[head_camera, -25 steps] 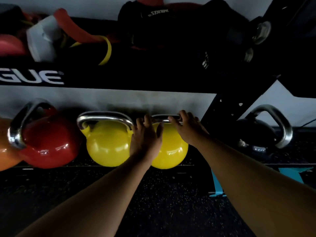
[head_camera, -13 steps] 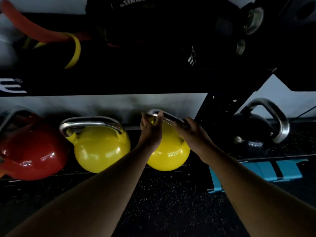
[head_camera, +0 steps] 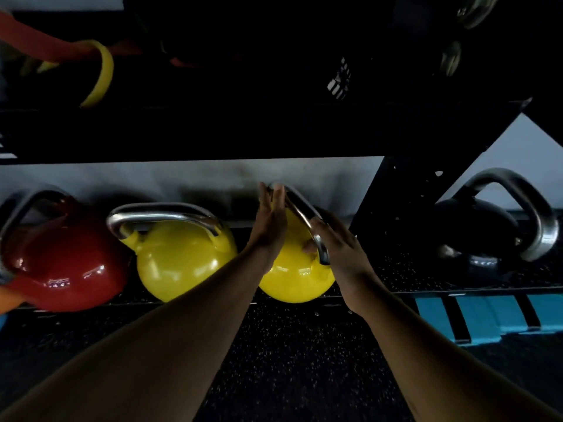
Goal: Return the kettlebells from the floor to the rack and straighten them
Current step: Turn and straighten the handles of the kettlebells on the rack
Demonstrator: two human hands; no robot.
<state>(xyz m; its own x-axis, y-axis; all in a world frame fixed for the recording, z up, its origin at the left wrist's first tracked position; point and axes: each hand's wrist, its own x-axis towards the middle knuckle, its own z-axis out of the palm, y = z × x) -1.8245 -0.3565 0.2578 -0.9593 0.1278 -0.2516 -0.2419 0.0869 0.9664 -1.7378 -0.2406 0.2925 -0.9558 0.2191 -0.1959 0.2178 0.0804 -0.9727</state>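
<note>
While both bare forearms reached forward from the bottom of the view, the yellow kettlebell [head_camera: 292, 278] between the hands sat on the lowest shelf of the black steel rack [head_camera: 405, 214], its round glossy body catching small highlights. Its handle [head_camera: 304, 214] was a bare, polished metal loop, turned at an angle so that it ran diagonally from the upper left down toward the right. The left hand [head_camera: 269, 223] stood flat and edge-on, fingers straight and pressed together, the fingertips touching the far end of the handle. The right hand [head_camera: 341, 245] lay over the near end of the loop, its fingers loosely wrapped on the metal; how firmly it gripped could not be told.

Just left of the left hand stood a second yellow kettlebell [head_camera: 182, 260] of the same smooth enamel, its steel handle set square across the top. Beyond that was a red kettlebell [head_camera: 64, 269], equally shiny, with its handle skewed. Well to the right of the right hand, past the rack's upright, a black kettlebell [head_camera: 475, 236] rested with a thick silvery handle. Under the arms lay dark speckled rubber flooring [head_camera: 289, 360], and below the right wrist a light blue moulded object [head_camera: 487, 318] with dark slots. Above the hands, an upper shelf held orange and yellow resistance bands [head_camera: 100, 71] in deep shadow.
</note>
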